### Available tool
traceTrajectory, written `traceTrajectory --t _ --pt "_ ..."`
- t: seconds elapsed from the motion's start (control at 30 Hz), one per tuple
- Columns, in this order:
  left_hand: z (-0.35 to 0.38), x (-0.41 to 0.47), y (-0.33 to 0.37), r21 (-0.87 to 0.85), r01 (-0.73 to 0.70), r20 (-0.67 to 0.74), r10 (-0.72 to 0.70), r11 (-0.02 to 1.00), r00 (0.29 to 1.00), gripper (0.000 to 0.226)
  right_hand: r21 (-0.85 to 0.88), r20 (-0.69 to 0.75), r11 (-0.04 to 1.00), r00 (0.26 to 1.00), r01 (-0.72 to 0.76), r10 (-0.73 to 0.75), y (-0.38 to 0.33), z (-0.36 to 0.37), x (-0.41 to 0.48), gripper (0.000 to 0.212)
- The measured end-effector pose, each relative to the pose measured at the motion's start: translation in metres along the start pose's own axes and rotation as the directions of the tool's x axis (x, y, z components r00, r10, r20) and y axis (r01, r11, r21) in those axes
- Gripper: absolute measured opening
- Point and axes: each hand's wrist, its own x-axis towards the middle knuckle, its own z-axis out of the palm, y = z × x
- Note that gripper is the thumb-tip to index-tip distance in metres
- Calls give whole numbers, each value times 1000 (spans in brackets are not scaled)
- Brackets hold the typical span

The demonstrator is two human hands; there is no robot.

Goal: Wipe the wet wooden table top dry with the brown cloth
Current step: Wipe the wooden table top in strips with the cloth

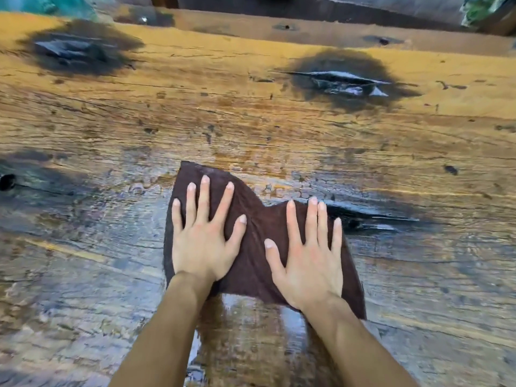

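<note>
A dark brown cloth [257, 247] lies spread flat on the rough wooden table top [251, 121], in the near middle. My left hand [203, 241] presses flat on the cloth's left half, fingers spread. On the right half my right hand [310, 261] lies flat in the same way. Neither hand grips the fabric. The wood around and in front of the cloth glistens with water [251, 325]; the far part looks lighter and duller.
Dark cracked knots mark the wood at the far left [75, 48], far right [343, 79] and just right of the cloth [371, 219]. The table's far edge [307, 32] runs along the top. Something teal [47, 4] and something green [480, 9] sit beyond it.
</note>
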Motion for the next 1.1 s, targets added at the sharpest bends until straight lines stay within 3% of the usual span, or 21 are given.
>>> traceTrajectory --t 0.7,1.1 --pt "-33 230 -20 1 2 -31 -2 1000 1000 70 -44 -14 996 997 -81 81 -18 -44 274 87" --pt "-45 375 -26 32 -131 -55 132 991 990 66 -34 -87 987 984 -159 155 -8 -56 396 91"
